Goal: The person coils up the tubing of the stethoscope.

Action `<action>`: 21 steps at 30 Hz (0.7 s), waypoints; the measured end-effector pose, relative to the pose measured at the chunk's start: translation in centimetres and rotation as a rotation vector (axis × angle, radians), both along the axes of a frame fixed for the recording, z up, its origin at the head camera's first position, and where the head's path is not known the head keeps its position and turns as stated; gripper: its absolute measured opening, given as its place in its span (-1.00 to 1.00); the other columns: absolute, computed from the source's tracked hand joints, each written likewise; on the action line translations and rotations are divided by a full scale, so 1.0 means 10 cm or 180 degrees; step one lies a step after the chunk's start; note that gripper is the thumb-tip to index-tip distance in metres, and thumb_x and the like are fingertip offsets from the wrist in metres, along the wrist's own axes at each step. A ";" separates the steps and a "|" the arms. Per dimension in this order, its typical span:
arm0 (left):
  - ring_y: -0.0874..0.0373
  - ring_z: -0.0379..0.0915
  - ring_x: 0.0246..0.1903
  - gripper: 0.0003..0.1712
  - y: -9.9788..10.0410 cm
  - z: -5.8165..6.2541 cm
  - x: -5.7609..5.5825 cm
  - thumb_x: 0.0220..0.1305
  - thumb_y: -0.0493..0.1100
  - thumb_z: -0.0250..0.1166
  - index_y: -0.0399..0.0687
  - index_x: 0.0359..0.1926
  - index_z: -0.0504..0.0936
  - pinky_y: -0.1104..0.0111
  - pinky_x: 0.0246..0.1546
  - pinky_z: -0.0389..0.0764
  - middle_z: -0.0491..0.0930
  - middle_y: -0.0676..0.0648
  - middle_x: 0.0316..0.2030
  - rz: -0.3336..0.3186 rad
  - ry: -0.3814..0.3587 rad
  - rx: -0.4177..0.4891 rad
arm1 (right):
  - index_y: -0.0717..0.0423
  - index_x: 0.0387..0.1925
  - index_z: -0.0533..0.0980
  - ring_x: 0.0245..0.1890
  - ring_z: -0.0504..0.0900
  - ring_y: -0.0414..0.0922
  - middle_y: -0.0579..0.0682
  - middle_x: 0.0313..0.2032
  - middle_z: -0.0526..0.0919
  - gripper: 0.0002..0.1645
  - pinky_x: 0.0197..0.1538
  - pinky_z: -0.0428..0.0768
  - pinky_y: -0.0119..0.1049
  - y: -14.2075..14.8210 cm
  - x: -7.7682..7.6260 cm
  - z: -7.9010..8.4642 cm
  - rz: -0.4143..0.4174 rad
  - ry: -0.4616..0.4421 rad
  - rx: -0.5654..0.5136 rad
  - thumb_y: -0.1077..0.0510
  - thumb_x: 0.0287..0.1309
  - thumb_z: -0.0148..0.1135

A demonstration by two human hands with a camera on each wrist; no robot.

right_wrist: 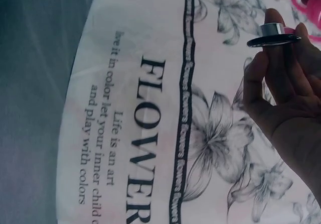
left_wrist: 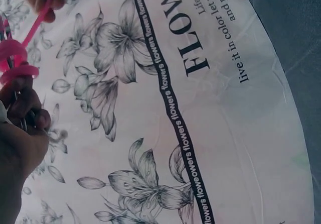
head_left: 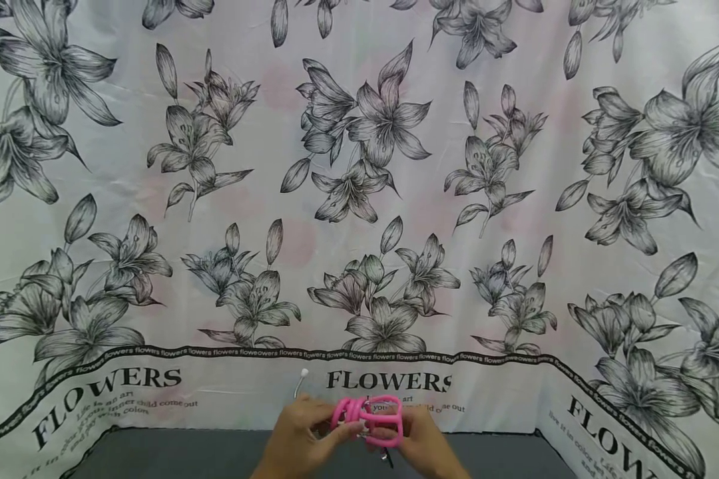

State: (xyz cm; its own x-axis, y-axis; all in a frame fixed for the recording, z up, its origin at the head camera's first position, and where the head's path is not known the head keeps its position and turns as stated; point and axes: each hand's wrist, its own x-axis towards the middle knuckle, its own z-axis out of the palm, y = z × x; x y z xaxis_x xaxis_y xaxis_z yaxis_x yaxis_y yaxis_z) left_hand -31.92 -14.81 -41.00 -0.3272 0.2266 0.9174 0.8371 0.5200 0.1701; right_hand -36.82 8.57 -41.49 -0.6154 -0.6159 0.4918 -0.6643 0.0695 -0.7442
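Note:
A stethoscope with pink tubing (head_left: 350, 410) is held between both hands in the head view. The tubing is looped in several turns around metal parts, also visible as pink coils (left_wrist: 19, 73) in the left wrist view. My left hand (head_left: 299, 436) grips the coiled end, with a white ear tip (head_left: 304, 372) sticking up above it. On the other side, my right hand (head_left: 424, 442) holds the tubing by the chest piece. That silver chest piece (right_wrist: 272, 35) with its black rim lies at the right fingers in the right wrist view. Part of the coil is hidden behind the fingers.
A dark grey table surface (head_left: 180, 452) lies below the hands. White cloth (head_left: 245, 392) printed with flowers and lettering hangs behind and along both sides.

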 end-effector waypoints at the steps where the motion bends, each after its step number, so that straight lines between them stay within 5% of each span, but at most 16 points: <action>1: 0.66 0.22 -0.57 -0.89 0.00 0.00 0.00 0.26 -0.04 0.52 0.12 -0.39 0.80 0.61 -0.37 0.32 0.57 0.32 -0.64 0.0079 -0.0027 0.0085 | 0.41 0.05 0.63 -0.25 0.79 -0.37 0.37 -0.21 0.79 -0.65 -0.09 0.74 -0.40 -0.02 0.01 0.00 0.0028 -0.0134 0.0055 0.23 0.35 0.32; 10: 0.60 -0.05 -0.59 -0.57 0.05 0.02 0.02 0.22 0.05 0.54 0.21 -0.67 0.53 0.61 -0.43 0.14 0.15 0.36 -0.68 0.0936 -0.0038 0.0349 | 0.39 0.10 0.60 -0.21 0.81 -0.29 0.38 -0.11 0.78 -0.59 -0.06 0.73 -0.43 -0.14 0.13 0.07 0.0223 -0.0716 0.0127 0.15 0.38 0.34; 17: 0.56 -0.05 -0.61 -0.40 0.08 -0.01 0.01 0.17 0.19 0.54 0.16 -0.75 0.38 0.56 -0.42 0.09 0.27 0.24 -0.76 0.1896 0.0477 0.0304 | 0.49 0.36 0.38 -0.14 0.75 -0.37 0.40 -0.04 0.74 -0.31 0.02 0.74 -0.38 -0.28 0.26 0.09 0.0355 -0.0704 0.0266 0.25 0.32 0.38; 21: 0.42 0.20 -0.71 -0.37 0.07 -0.03 -0.01 0.32 0.29 0.38 0.00 -0.72 0.56 0.46 -0.47 0.20 0.50 0.12 -0.75 0.2213 0.0721 0.0365 | 0.57 0.30 0.39 -0.26 0.78 -0.34 0.38 -0.09 0.73 -0.37 -0.11 0.73 -0.46 -0.39 0.37 0.14 0.0198 -0.0550 0.0327 0.34 0.30 0.33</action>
State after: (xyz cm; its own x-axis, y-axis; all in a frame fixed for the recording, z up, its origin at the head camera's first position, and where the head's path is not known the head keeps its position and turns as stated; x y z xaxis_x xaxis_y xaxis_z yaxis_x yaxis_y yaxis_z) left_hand -31.98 -14.15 -41.26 -0.1601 -0.0652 0.9849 0.3420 0.9324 0.1173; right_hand -33.09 4.67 -40.06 -0.6445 -0.6968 0.3148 -0.5327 0.1139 -0.8386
